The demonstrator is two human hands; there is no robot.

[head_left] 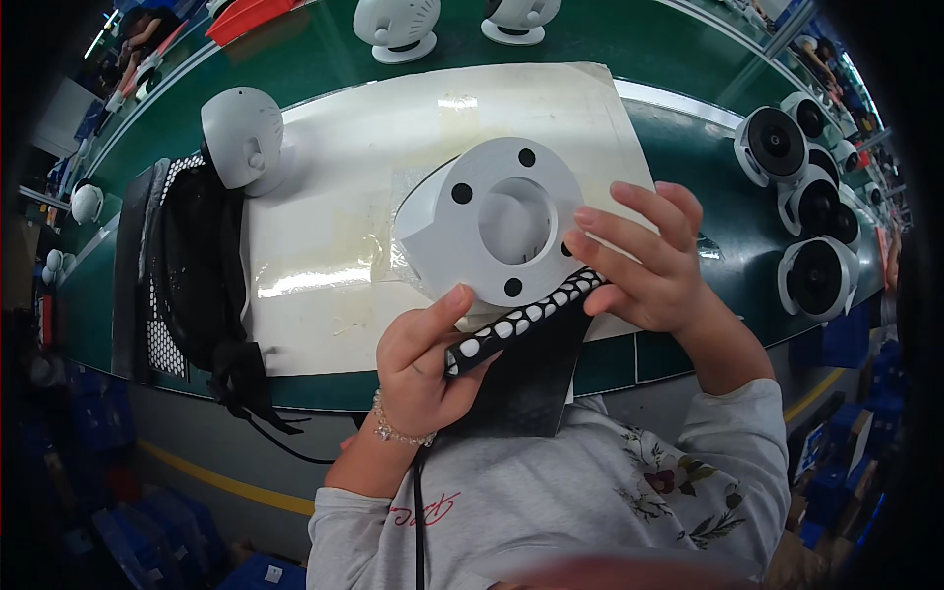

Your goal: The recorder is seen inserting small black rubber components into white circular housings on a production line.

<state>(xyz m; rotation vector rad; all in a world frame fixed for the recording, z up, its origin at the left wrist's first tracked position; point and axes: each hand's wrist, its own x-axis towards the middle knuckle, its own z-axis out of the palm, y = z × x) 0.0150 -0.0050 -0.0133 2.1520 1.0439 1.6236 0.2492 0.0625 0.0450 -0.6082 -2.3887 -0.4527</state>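
A white plastic device housing (418, 221) lies tilted in front of me, its round ring-shaped base (467, 236) facing up. Several black round pads (527, 157) are on the ring; one at the right is partly covered by my fingers. My left hand (428, 354) grips a black sheet with rows of white round spots (521, 322) at its left end, and its thumb tip reaches the housing's lower edge. My right hand (649, 261) has its fingers stretched out over the ring's right side. Its thumb is beside the sheet's right end.
Under the housing lies a cream board (324, 216) with clear tape. At left are a white device (241, 138) and a black bag (202, 265). More white devices (396, 25) stand at the back, and several with black round faces (816, 275) at right.
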